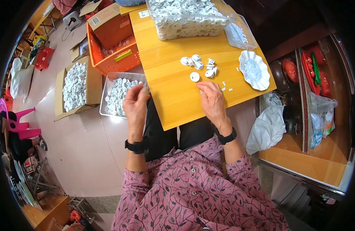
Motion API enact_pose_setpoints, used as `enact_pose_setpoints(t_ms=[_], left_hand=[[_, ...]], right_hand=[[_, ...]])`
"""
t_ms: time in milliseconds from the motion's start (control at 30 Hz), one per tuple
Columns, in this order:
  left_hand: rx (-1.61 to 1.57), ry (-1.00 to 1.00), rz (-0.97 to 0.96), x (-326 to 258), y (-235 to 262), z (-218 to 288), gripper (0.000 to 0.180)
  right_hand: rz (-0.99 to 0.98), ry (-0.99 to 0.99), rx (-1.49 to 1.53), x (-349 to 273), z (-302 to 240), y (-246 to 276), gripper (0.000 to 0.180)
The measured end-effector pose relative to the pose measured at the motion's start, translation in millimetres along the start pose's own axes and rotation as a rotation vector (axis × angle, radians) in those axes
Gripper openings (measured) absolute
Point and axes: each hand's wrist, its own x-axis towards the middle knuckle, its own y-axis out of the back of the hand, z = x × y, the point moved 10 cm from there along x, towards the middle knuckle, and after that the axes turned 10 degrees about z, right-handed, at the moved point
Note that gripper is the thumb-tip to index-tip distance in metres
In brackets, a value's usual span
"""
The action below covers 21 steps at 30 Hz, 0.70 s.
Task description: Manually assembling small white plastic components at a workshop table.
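Note:
My left hand (135,104) is beside the table's left edge, over the right side of a clear plastic bin (104,101) of white round parts. Its fingers are loosely curled with the thumb apart, and nothing shows between them. Low over the wooden table (168,109), my right hand (213,102) has its fingertips drawn together; whatever they hold is too small to make out. Just beyond those fingertips lies a white round plastic part (195,77). Several similar stemmed parts (198,62) are grouped behind it. Tiny white pins (224,89) lie right of my right hand.
A large clear tub (193,29) heaped with white parts stands at the table's far side. Near the right edge are a scalloped white dish (264,81) of small translucent pieces and a clear tray (251,40). An orange crate (104,63) and a cardboard box (60,94) stand left.

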Motion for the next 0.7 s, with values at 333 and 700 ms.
enact_pose_setpoints(t_ms=[333, 700], left_hand=[[0.405, -0.240, -0.246, -45.2, -93.6, 2.9, 0.023], [0.587, -0.638, -0.419, -56.3, -133.1, 18.9, 0.044]], right_hand=[[0.103, -0.037, 0.022, 3.4, -10.5, -2.3, 0.033], [0.077, -0.045, 0.104, -20.0, -20.7, 6.3, 0.016]])
